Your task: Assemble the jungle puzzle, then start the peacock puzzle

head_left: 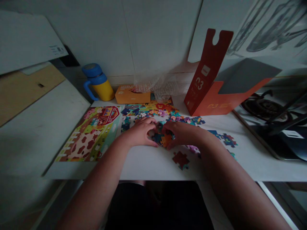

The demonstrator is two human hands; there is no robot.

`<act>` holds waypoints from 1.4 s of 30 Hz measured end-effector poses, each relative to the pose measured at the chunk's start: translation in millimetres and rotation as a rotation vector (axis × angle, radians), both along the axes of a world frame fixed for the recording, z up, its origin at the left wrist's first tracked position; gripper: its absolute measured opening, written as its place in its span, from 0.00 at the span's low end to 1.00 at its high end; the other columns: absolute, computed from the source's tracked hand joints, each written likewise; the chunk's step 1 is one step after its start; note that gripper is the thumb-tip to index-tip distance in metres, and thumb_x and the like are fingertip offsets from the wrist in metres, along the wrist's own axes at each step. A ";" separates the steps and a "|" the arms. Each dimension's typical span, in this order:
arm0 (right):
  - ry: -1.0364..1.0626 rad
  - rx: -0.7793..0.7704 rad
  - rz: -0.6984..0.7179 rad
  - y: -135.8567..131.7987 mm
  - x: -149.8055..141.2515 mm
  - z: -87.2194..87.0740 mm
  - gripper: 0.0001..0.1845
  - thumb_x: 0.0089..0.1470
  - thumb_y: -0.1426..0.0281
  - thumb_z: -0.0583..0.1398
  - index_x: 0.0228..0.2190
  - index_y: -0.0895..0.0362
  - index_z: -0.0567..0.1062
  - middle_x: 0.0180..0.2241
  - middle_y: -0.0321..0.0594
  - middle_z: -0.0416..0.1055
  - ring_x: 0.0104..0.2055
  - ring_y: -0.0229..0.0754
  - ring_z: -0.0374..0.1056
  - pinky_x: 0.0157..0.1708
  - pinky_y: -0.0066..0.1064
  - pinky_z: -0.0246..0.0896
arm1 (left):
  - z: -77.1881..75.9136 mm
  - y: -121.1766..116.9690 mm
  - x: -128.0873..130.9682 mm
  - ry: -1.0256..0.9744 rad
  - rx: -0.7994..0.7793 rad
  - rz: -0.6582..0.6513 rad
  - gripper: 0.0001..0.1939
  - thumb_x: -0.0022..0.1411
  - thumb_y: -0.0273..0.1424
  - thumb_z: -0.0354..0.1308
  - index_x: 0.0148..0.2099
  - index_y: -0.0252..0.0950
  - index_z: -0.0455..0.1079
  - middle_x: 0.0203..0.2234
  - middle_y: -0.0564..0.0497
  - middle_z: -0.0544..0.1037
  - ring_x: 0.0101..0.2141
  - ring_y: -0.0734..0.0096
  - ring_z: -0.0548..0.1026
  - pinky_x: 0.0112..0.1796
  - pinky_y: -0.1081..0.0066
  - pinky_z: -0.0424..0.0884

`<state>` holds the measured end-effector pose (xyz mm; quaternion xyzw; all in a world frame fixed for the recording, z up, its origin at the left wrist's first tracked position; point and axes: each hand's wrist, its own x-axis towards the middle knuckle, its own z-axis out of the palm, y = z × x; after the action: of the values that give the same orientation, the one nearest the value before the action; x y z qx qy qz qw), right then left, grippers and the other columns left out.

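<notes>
My left hand (142,131) and my right hand (182,131) face each other over the white tabletop, fingers and thumbs curved in. Between them is a small cluster of jigsaw puzzle pieces (165,140), dark blue and orange, gripped from both sides. The fingers partly cover it, so how the pieces join cannot be made out. A loose reddish-brown puzzle piece (181,160) lies just in front of my right hand. More loose pieces (157,113) are scattered behind my hands, and several, such as a blue and red one (229,140), lie beyond my right forearm.
A farm-picture puzzle sheet (88,135) lies at left. Behind stand a blue-and-yellow flask (103,87), an orange puzzle box (133,95) and crumpled bubble wrap (165,86). An open red-orange box (213,99) stands at back right, near a gas stove (271,108).
</notes>
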<state>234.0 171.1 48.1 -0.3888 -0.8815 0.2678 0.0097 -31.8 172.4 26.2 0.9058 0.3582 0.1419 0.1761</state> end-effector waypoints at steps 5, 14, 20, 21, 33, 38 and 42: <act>-0.008 0.036 -0.017 -0.6 5.0 7.8 0.25 0.52 0.55 0.73 0.49 0.51 0.80 0.49 0.46 0.80 0.47 0.52 0.76 0.45 0.36 0.66 | 2.9 -0.6 -2.9 -0.019 0.003 0.002 0.23 0.50 0.43 0.81 0.45 0.42 0.79 0.58 0.45 0.76 0.61 0.49 0.73 0.63 0.52 0.68; 0.077 0.110 -0.253 7.6 22.8 16.0 0.18 0.65 0.56 0.61 0.49 0.53 0.81 0.41 0.43 0.83 0.36 0.43 0.75 0.37 0.32 0.62 | 12.0 10.9 -30.3 -0.163 0.087 0.179 0.20 0.57 0.45 0.77 0.44 0.41 0.77 0.54 0.46 0.76 0.57 0.54 0.76 0.61 0.54 0.70; -0.073 0.206 -0.388 12.6 20.7 17.0 0.13 0.65 0.68 0.56 0.37 0.54 0.82 0.31 0.41 0.79 0.29 0.42 0.69 0.30 0.34 0.55 | -2.2 15.6 -29.8 -0.094 0.165 0.277 0.21 0.57 0.45 0.77 0.45 0.41 0.76 0.53 0.46 0.77 0.56 0.52 0.76 0.60 0.53 0.71; -0.088 0.222 -0.401 13.7 21.6 16.0 0.13 0.66 0.69 0.56 0.37 0.54 0.82 0.31 0.42 0.80 0.29 0.42 0.70 0.30 0.34 0.54 | -4.1 15.4 -28.8 -0.081 0.161 0.278 0.21 0.57 0.45 0.77 0.45 0.41 0.76 0.53 0.45 0.77 0.56 0.52 0.76 0.61 0.52 0.70; -0.008 0.380 -0.354 13.1 10.5 -2.1 0.22 0.66 0.53 0.64 0.51 0.57 0.79 0.49 0.52 0.79 0.47 0.51 0.75 0.43 0.35 0.64 | -1.7 10.5 -15.4 -0.095 0.087 0.148 0.21 0.56 0.44 0.79 0.46 0.42 0.79 0.55 0.46 0.76 0.58 0.54 0.75 0.61 0.54 0.70; -0.057 0.284 -0.270 5.6 -7.3 -6.4 0.28 0.61 0.48 0.68 0.51 0.57 0.79 0.50 0.51 0.79 0.46 0.50 0.75 0.41 0.34 0.61 | 2.5 0.9 -1.4 -0.014 0.040 0.047 0.28 0.47 0.51 0.82 0.44 0.42 0.80 0.57 0.45 0.76 0.60 0.48 0.73 0.63 0.51 0.68; -0.101 0.276 -0.281 7.4 -5.1 -4.9 0.23 0.63 0.51 0.67 0.47 0.58 0.79 0.47 0.51 0.80 0.43 0.49 0.75 0.38 0.33 0.59 | 1.5 -4.2 5.0 0.029 0.039 0.021 0.30 0.45 0.51 0.82 0.45 0.42 0.80 0.60 0.44 0.74 0.62 0.45 0.71 0.63 0.49 0.67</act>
<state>228.9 178.5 43.2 -0.5160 -0.8462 0.1206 0.0561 -26.8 168.2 27.6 0.9072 0.3675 0.1376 0.1517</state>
